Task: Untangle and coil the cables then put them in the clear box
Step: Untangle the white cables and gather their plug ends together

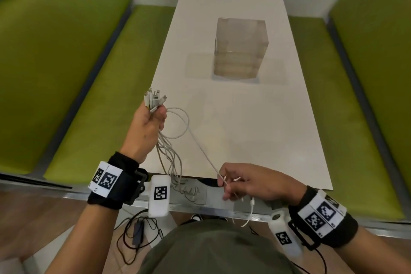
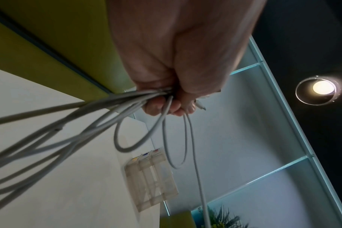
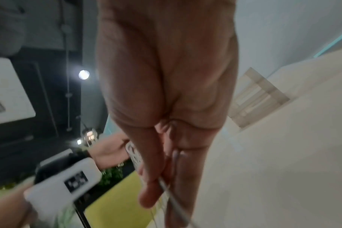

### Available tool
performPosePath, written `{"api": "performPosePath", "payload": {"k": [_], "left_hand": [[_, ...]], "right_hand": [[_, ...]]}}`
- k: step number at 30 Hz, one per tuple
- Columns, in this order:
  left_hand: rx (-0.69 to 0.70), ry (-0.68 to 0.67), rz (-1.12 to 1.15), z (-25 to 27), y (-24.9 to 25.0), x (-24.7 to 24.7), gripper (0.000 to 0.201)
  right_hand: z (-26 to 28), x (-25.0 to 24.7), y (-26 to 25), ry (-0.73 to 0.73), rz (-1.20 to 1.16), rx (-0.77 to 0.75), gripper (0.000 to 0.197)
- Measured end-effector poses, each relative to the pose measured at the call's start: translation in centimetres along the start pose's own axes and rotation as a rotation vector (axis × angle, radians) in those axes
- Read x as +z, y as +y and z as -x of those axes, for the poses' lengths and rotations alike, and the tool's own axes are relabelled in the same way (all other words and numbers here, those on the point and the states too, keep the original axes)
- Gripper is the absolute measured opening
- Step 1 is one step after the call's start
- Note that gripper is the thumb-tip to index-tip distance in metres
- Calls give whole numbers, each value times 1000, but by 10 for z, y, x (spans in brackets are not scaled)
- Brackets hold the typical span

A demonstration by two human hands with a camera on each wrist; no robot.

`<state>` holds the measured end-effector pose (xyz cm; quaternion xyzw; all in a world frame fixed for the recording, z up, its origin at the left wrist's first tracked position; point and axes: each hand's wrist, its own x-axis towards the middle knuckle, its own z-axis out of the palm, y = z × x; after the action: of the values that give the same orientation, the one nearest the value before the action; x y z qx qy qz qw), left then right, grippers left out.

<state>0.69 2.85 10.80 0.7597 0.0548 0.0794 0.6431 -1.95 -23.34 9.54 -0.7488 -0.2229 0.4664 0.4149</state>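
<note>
My left hand [image 1: 149, 119] grips a bundle of white cables [image 1: 171, 158] near their plugs [image 1: 154, 98], which stick up above the fist. The cables hang in loops past the table's near edge. In the left wrist view the fist [image 2: 172, 95] is closed round several strands [image 2: 100, 111]. One taut cable [image 1: 200, 147] runs from the bundle down to my right hand [image 1: 231, 184], which pinches it between thumb and fingers [image 3: 150, 182]. The loose end dangles below that hand. The clear box [image 1: 240, 48] stands upright in the middle of the white table [image 1: 255, 129], well beyond both hands.
Green upholstered benches [image 1: 77, 95] line both sides of the table. Black cables and an adapter [image 1: 138, 231] lie on the wooden floor below me. The wall and a glowing strip close off the table's far end.
</note>
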Motion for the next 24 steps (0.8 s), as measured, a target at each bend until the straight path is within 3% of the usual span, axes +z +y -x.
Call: {"api": "performPosePath", "payload": {"k": [3, 5, 7, 10, 12, 14, 16, 19, 21, 24], "left_hand": [[9, -107, -46, 6, 3, 7, 22], [19, -196, -70, 11, 3, 14, 24], [35, -292, -99, 15, 3, 22, 31], [30, -425, -142, 19, -1, 33, 39], [25, -493, -162, 21, -4, 39, 42], [42, -531, -207, 23, -6, 42, 39], [56, -523, -225, 22, -7, 44, 29], [33, -391, -164, 20, -7, 45, 21], [-12, -257, -67, 17, -6, 43, 20], [-39, -175, 74, 12, 1, 37, 19]], "right_hand": [[-15, -2, 21, 160, 271, 42, 19], [-20, -8, 30, 203, 378, 94, 39], [-19, -16, 28, 302, 320, 73, 57], [-18, -24, 11, 440, 53, -129, 52], [-21, -26, -4, 457, 23, -203, 47], [-28, -23, -13, 519, 68, -242, 30], [-31, -20, -17, 572, 35, -279, 11], [-29, -23, -12, 568, 32, -240, 6], [-26, -27, -4, 476, 113, -142, 6], [-22, -26, 13, 202, 376, 22, 11]]}}
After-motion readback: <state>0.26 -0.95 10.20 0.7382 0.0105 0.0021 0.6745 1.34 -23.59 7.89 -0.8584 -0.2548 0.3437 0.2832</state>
